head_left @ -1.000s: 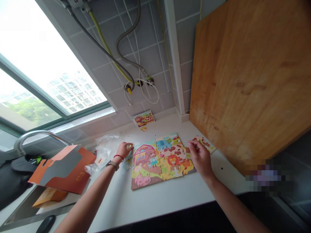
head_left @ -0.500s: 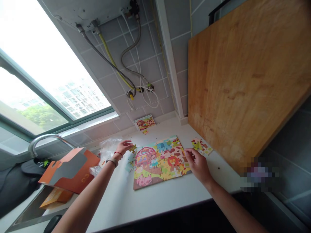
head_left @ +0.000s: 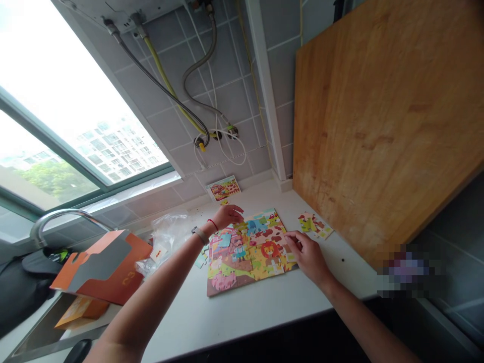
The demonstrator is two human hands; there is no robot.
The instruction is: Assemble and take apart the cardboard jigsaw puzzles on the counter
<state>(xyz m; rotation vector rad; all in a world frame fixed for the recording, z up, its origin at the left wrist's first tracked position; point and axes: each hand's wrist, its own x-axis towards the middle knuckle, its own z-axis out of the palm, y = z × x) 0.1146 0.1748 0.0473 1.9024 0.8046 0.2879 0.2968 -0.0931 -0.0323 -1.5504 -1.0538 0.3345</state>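
A colourful farm jigsaw [head_left: 247, 254] lies partly assembled on the white counter [head_left: 245, 312]. My left hand [head_left: 226, 215] reaches over its top left corner, fingers drawn together and pressed down; what is under them is hidden. A light blue piece [head_left: 226, 240] lies loose on the barn picture just below that hand. My right hand [head_left: 308, 253] rests at the jigsaw's right edge, fingers bent onto a puzzle piece there. A small joined cluster of pieces [head_left: 315, 225] lies to the right of the jigsaw.
A picture card [head_left: 224, 187] leans against the tiled wall. A clear plastic bag [head_left: 170, 234] and an orange box [head_left: 102, 264] sit left of the jigsaw, by the sink and tap [head_left: 56, 219]. Loose pieces [head_left: 201, 258] lie beside the jigsaw. A big wooden board [head_left: 378, 116] stands at right.
My left hand moved right from the plastic bag, where it held a yellowish piece, to the jigsaw's top edge. My right hand slid from the side cluster onto the jigsaw's right edge.
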